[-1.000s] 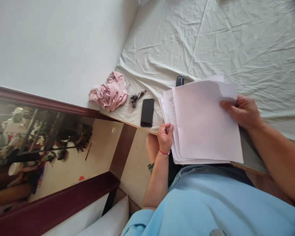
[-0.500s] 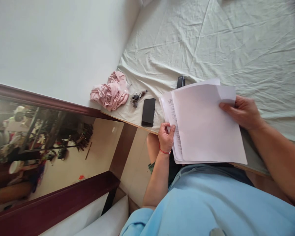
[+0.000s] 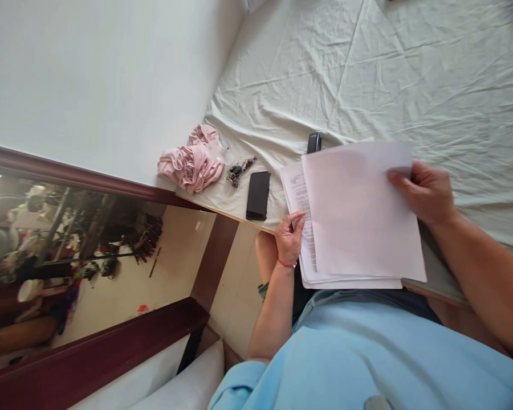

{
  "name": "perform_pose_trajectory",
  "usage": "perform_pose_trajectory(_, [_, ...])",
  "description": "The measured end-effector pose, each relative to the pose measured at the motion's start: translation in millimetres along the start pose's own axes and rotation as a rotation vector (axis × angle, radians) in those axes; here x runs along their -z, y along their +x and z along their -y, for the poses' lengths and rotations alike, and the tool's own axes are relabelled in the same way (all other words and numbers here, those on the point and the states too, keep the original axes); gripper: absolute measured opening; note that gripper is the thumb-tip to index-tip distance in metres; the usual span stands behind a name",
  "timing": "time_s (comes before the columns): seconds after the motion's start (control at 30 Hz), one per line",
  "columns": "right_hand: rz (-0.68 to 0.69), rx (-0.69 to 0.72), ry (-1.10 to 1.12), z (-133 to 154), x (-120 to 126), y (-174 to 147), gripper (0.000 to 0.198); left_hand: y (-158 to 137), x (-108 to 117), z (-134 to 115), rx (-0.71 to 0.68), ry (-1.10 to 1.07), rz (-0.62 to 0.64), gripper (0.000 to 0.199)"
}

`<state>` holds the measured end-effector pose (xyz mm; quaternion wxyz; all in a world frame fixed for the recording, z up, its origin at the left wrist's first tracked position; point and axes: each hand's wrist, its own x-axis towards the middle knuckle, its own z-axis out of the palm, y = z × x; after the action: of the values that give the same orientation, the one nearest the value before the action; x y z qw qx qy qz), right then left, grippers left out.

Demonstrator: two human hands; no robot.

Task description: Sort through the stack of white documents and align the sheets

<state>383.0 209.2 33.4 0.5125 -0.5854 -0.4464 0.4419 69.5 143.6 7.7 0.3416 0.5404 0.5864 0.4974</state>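
Observation:
A blank white sheet of paper [image 3: 363,210] lies at a slant over printed sheets [image 3: 297,185], whose lines of text show along the left side. My right hand [image 3: 430,191] grips the blank sheet by its right edge, thumb on top, the other fingers hidden or slightly blurred behind. At the left edge of the printed sheets is my left hand [image 3: 289,236], with a red cord on its wrist. Its thumb and forefinger are bent around that edge; the remaining fingers are curled. How many sheets each hand holds cannot be made out.
On the pale cloth [image 3: 290,74] lie a black phone [image 3: 257,195], a bunch of keys [image 3: 239,171] and a crumpled pink cloth [image 3: 192,159]. A black object [image 3: 314,142] sticks out behind the papers. A mirror [image 3: 89,262] in a dark frame leans at left.
My right hand has shifted the blank sheet across the printed ones, uncovering more text at the left and the lower edge. The left hand's forefinger has straightened a little.

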Motion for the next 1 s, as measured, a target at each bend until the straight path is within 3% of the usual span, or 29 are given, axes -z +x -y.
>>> perform_pose_trajectory(0.2, [-0.176,-0.078,0.391,5.1,-1.0,6.3,0.035,-0.4,2.3,-6.6,0.014,0.02,0.01,0.031])
perform_pose_trajectory(0.73, [-0.146,-0.109,0.443,7.1,1.0,5.8,0.032,-1.2,3.4,-5.2,0.025,-0.031,0.019,0.034])
perform_pose_trajectory(1.0, [-0.137,-0.122,0.444,7.0,0.6,5.5,0.032,-2.2,0.0,-3.0,0.067,-0.19,0.027,0.065])
